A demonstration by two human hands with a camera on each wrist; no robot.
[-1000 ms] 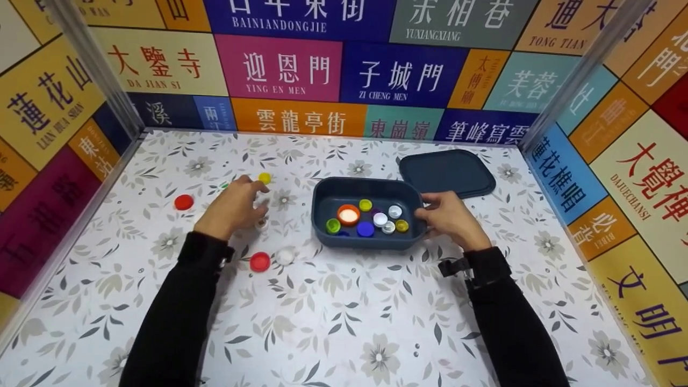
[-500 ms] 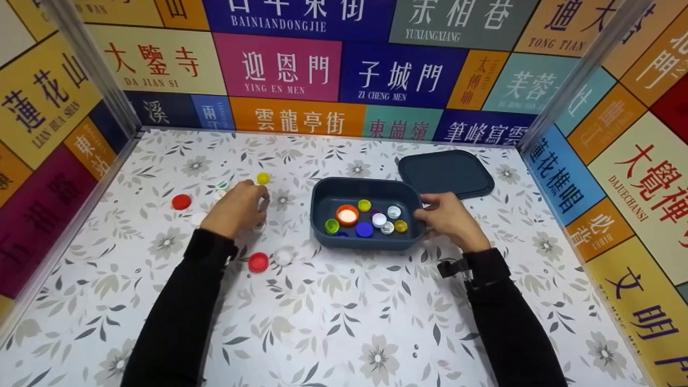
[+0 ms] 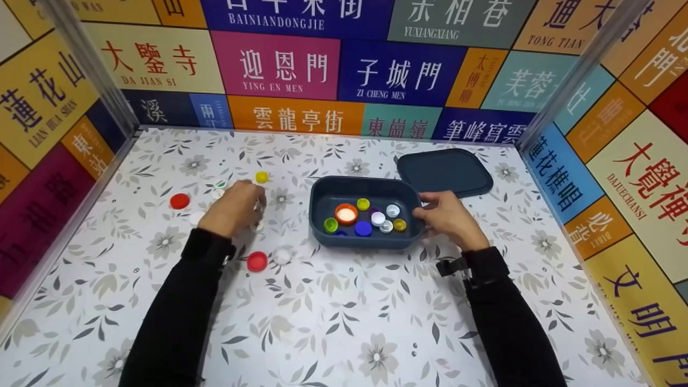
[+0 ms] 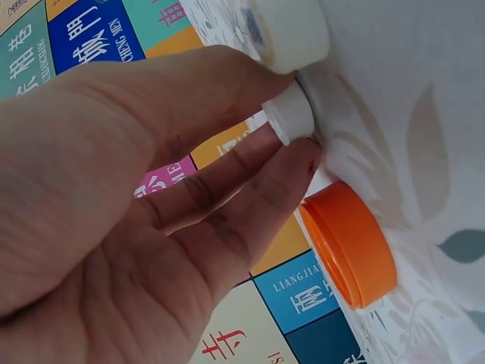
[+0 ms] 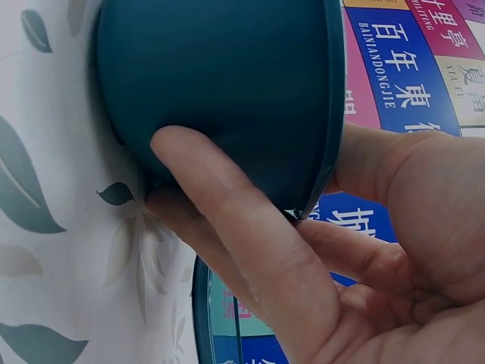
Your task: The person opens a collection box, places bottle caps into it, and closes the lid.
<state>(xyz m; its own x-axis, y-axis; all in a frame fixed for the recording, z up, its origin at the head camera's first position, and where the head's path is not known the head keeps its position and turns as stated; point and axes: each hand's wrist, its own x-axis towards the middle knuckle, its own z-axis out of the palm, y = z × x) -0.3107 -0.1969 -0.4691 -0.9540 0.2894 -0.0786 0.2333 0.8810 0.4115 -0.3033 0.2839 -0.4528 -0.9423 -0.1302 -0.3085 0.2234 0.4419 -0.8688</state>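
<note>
In the left wrist view my left hand (image 4: 144,174) pinches a small white bottle cap (image 4: 292,114) between thumb and fingertips, at the table surface. An orange cap (image 4: 352,246) stands by the fingers and another white cap (image 4: 295,34) by the thumb. My right hand (image 3: 449,217) grips the right end of a dark blue box (image 3: 365,242), its thumb at the rim and other fingers along the outside wall (image 5: 220,68). Inside the box lie several caps, among them an orange one (image 3: 346,214), a blue one (image 3: 363,229) and a green one (image 3: 330,224).
A dark lid (image 3: 446,172) lies behind the box at the right. Loose on the table are a yellow cap (image 3: 262,177), red caps (image 3: 180,201) and a clear or whitish cap (image 3: 281,256). Printed panels (image 3: 285,64) wall in the back and sides.
The fingers of my left hand have drawn together and come down onto the white cap. My right hand keeps its grip on the box, which stays in place.
</note>
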